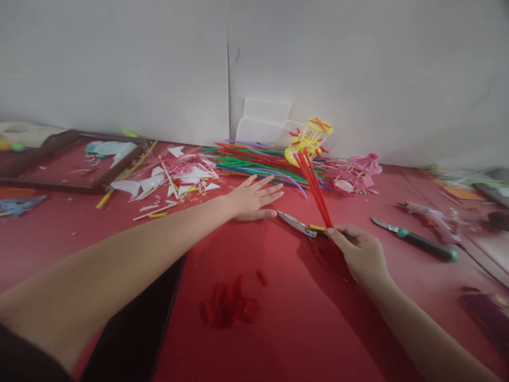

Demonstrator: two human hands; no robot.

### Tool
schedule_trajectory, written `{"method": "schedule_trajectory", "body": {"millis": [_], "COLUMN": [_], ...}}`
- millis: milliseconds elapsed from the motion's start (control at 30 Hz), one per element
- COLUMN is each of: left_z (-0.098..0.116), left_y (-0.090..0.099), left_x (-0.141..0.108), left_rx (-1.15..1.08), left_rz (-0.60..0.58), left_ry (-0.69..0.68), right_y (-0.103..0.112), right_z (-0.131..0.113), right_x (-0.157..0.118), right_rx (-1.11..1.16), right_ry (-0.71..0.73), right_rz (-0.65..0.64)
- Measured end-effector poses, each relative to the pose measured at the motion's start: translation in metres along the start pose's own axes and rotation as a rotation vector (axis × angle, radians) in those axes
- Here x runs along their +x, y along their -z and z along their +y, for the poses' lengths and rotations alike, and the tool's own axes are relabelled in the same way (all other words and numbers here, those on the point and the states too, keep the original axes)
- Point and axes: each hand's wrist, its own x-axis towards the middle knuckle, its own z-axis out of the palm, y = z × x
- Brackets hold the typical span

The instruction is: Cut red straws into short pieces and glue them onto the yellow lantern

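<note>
My right hand [360, 252] grips the lower ends of several red pipe cleaners [316, 188], which point up and away to the left. A pair of scissors [298, 224] lies just left of that hand, its blades toward my left hand. With fingers spread and palm down, my left hand [254, 199] is at the near edge of a pile of coloured pipe cleaners [254, 163]; whether it touches the table is unclear. Closer to me, short cut red pieces [228, 305] lie in a small heap.
A yellow craft frame [308, 140] and a pink craft model [358, 172] stand at the back. White scraps [191, 175] and a dark wooden frame [47, 185] lie left. To the right are a green-handled knife [421, 241] and a glue gun [435, 220]. A dark panel [135, 323] lies near front.
</note>
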Motion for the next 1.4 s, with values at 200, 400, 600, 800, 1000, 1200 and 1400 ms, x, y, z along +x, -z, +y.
{"method": "schedule_trajectory", "body": {"millis": [200, 400, 600, 800, 1000, 1200, 1400], "left_z": [-0.007, -0.013, -0.011, 0.050, 0.097, 0.092, 0.083], "left_y": [0.001, -0.001, 0.003, 0.019, 0.017, 0.006, -0.005], "left_x": [0.007, -0.021, -0.053, -0.057, -0.064, -0.080, -0.081], "left_rx": [0.005, 0.042, 0.075, -0.922, -1.818, -1.761, -1.642], "left_rz": [-0.046, -0.018, 0.151, 0.608, 0.570, 0.550, 0.755], "left_ry": [0.065, 0.153, 0.259, 0.426, 0.338, 0.386, 0.533], "right_y": [0.001, 0.000, 0.000, -0.022, -0.067, -0.082, -0.077], "right_z": [0.001, -0.001, -0.007, -0.056, -0.102, -0.096, -0.085], "right_x": [-0.001, 0.000, 0.000, -0.009, -0.019, -0.024, -0.026], "right_rx": [-0.005, -0.004, 0.031, 0.562, 0.855, 0.948, 0.948], "right_ry": [-0.003, 0.007, 0.012, -0.178, -0.283, -0.357, -0.401], "right_rz": [-0.012, -0.007, 0.034, -0.160, -0.519, -0.697, -0.745]}}
